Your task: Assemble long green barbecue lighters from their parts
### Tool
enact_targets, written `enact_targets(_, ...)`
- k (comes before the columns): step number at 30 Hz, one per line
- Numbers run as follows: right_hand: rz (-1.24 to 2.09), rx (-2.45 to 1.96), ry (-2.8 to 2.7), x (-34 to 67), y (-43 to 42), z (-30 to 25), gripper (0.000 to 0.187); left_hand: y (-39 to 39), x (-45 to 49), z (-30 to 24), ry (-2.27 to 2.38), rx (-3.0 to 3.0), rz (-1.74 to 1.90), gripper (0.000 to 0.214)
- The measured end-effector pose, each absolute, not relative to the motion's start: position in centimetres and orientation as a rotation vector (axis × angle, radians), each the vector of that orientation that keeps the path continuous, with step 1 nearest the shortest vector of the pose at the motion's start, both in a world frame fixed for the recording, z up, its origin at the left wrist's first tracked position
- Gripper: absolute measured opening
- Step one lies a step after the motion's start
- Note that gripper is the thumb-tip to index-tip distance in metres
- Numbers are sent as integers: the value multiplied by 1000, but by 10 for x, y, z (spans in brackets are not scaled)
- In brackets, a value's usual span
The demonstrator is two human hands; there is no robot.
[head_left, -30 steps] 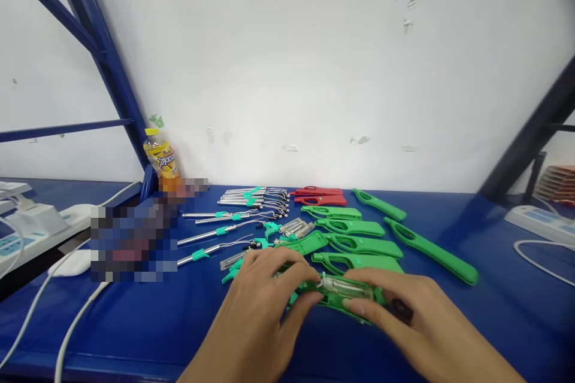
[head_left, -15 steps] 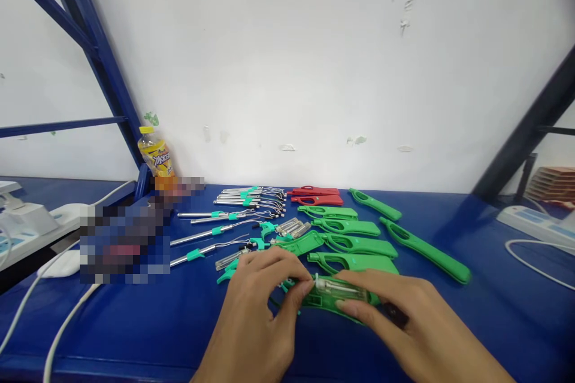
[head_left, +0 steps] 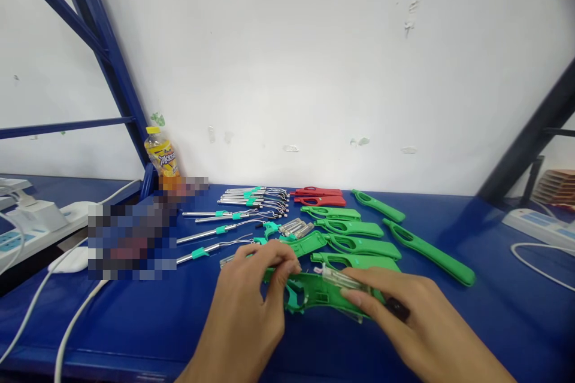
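Note:
Both my hands work on a green plastic lighter shell lying on the blue table. My left hand pinches its left end with curled fingers, near a teal trigger piece. My right hand presses a clear gas tube onto the shell with thumb and fingers closed on it.
Behind lie several green shells, two red shells, two whole green lighters, metal rods with teal collars and clear tubes. A yellow drink bottle stands by a blue frame post. Power strips and white cables flank the sides.
The shell has been turned so its open inside faces me more. The clear tube now sits tilted at its upper right, and my left fingers have shifted to the shell's left end.

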State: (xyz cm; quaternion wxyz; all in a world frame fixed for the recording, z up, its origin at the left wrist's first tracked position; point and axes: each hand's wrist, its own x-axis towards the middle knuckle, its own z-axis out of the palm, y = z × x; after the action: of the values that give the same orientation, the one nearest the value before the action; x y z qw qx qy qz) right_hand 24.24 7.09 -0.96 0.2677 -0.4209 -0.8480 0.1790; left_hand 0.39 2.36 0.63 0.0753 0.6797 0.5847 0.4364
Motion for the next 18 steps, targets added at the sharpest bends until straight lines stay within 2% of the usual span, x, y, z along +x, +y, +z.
enact_targets(6, 495, -1150, -2283, 240, 72, -3, 32, 26, -2, 5, 1671, 2104, 1360, 10)
enact_targets(13, 564, -1089, -2343, 233, 64, 0, 30, 31, 11, 7, 1461, 2225, 1325, 16)
enact_targets(18, 493, -1162, -2278, 244, 69, -1, 31, 33, -7, 13, 1581, 2151, 1404, 16)
